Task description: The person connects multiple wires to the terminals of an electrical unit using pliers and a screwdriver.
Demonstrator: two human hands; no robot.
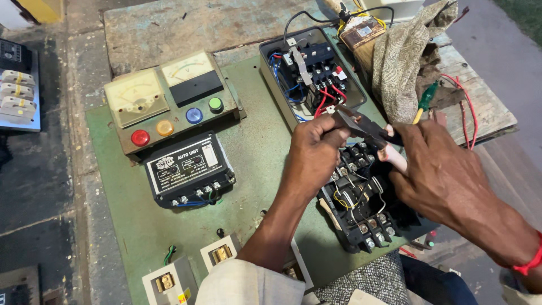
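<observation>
Cream sleeve cloth (pixel 248 285) sits lowest in the view, and from it the left forearm runs up to the left hand (pixel 316 149), whose fingers are pinched together on the end of a red insulated wire (pixel 326 104). That wire comes out of an open grey metal starter box (pixel 307 76) full of black terminals and red and blue leads, lying just beyond the hand.

From the opposite side comes the right hand (pixel 446 169), closed around the pale-handled pliers (pixel 370 133). Their dark metal nose points up and to the left, toward the left hand's fingertips, so the tool's long axis slants from lower right to upper left and meets the wire end where the left hand pinches it. Whether the nose actually bites the wire I cannot tell. A red thread (pixel 530 262) circles the right wrist.

Below both hands lies a black contactor block (pixel 361 209) with screw terminals and yellow and white wires, on a worn green metal board (pixel 254 147). Farther left on the board stand a panel with two cream analogue meters (pixel 161 87) and four coloured buttons, and a black rectangular control unit (pixel 189 169). A patterned cloth (pixel 406 56) lies heaped at the upper right.
</observation>
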